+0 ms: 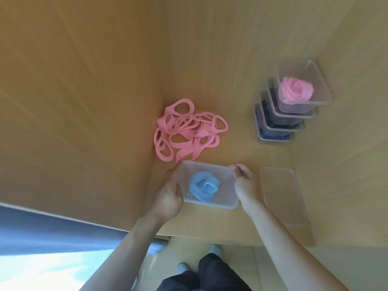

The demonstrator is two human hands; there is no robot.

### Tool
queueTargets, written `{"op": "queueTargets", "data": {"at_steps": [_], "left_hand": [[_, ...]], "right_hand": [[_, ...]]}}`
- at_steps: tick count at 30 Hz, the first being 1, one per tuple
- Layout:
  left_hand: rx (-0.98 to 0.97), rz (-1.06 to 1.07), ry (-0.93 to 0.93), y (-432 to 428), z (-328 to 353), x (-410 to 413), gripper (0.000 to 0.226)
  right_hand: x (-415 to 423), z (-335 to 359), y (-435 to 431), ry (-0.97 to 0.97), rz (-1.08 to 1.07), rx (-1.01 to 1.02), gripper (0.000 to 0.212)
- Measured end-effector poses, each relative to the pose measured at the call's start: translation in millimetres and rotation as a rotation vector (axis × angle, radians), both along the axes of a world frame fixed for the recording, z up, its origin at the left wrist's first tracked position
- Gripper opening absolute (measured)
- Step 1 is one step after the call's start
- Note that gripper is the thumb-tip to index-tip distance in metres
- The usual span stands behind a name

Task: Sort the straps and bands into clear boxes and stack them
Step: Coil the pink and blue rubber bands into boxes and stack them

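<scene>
Boxing step in hand. Near the tabletop [231, 152] edge, left hand [168, 194] and right hand [244, 183] grip a clear box [230, 203], fingers [238, 167] clamped on opposite sides. Inside, 1 rolled blue band [204, 186]. Just right, a flat lid [283, 196], probably needed next, then stacking. Beyond, loose pink bands [186, 131]. Farthest right, stack of 4 boxes [294, 106].

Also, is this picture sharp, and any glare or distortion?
Head view: soft, left hand and right hand on the clear box slightly blurred; wide-angle lens skews the wooden panels; bright patch lower left washed out; small glint on the lid.
</scene>
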State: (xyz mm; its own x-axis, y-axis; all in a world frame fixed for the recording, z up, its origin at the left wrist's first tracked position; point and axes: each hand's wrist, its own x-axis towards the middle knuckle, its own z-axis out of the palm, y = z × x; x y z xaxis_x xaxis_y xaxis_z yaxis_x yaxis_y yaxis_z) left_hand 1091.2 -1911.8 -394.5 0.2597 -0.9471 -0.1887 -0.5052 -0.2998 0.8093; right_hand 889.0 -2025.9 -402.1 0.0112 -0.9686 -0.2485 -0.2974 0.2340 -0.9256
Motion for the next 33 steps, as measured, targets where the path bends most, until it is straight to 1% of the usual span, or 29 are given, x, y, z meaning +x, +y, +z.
{"op": "queueTargets", "data": {"at_steps": [2,4,7,10,13,14,15,17,20,22,24,26,30,31,33], "left_hand": [[0.005,-0.008,0.059,-5,1,1,0.073],[0.006,0.012,0.112,-9,4,0,0.070],[-0.003,0.050,0.123,-10,8,-7,0.067],[0.009,0.081,0.103,-6,6,-11,0.071],[-0.017,0.088,0.088,-5,3,-11,0.074],[-0.036,0.087,0.094,-6,2,-12,0.075],[-0.051,0.090,0.106,-7,0,-12,0.075],[-0.060,0.104,0.140,-8,-3,-12,0.073],[-0.055,0.119,0.171,-7,-8,-9,0.072],[-0.047,0.122,0.195,-8,-9,-10,0.072],[-0.055,0.119,0.219,-7,-8,-12,0.070],[-0.070,0.112,0.245,-5,-6,-13,0.069],[-0.013,0.104,0.346,7,-2,-5,0.057],[-0.010,0.077,0.362,12,-2,-3,0.058],[-0.031,-0.003,0.367,22,-1,-1,0.068]], "right_hand": [[2,0,-1,-0.073,-0.051,0.080,0.031],[5,1,0,-0.038,-0.063,0.018,0.034],[7,1,3,0.139,0.018,-0.172,0.035],[5,0,4,0.332,0.134,-0.249,0.023],[8,9,5,0.566,0.361,-0.452,0.018],[11,14,7,0.666,0.466,-0.535,0.021],[14,19,9,0.738,0.565,-0.601,0.028],[19,27,16,0.755,0.712,-0.643,0.049],[18,25,29,0.778,0.878,-0.558,0.089],[13,21,32,0.846,0.942,-0.517,0.106],[10,18,31,0.915,0.964,-0.542,0.111],[11,17,30,0.943,0.957,-0.560,0.109],[12,18,30,0.871,0.901,-0.569,0.103],[12,20,30,0.845,0.888,-0.564,0.102],[13,26,29,0.815,0.861,-0.562,0.101]]}}
